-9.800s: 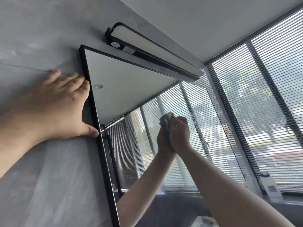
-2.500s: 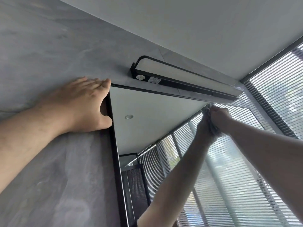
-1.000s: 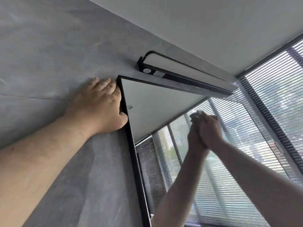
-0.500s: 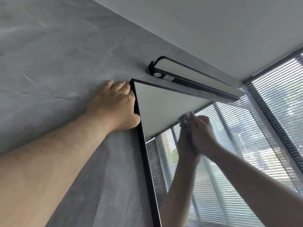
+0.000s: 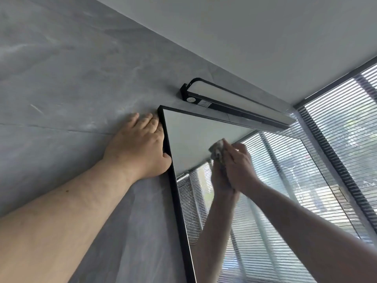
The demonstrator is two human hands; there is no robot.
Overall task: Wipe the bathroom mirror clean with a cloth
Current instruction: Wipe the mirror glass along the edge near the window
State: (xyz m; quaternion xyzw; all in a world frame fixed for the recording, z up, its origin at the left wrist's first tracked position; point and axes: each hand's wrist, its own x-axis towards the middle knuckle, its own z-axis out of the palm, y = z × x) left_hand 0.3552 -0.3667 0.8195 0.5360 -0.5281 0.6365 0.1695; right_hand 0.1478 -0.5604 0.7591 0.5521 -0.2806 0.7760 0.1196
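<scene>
Change: since half a second ago, right hand [image 5: 237, 166] and cloth [image 5: 217, 149] have slid toward 7 o'clock on the glass, nearer the left frame edge; left hand [image 5: 140, 149] has stayed put.
Left hand: flat and relaxed on the grey wall [image 5: 71, 78], fingers straight, pointing to 1 o'clock, thumb touching the mirror's black frame [image 5: 173, 180] near its top left corner; grasping nothing.
Right hand: fingers curled around a small crumpled grey-beige cloth, pressing it against the glass.
Cloth: bunched at the fingertips, at about 11 o'clock from the right hand, touching the mirror's upper left area.
Mirror [image 5: 187, 139]: black-framed, on the wall; it reflects the ceiling, slatted blinds and the wiping arm.
Light [image 5: 234, 99]: long black bar lamp just above the mirror's top edge.
Window blinds [image 5: 346, 119]: at 3 o'clock, slats partly open to daylight.
</scene>
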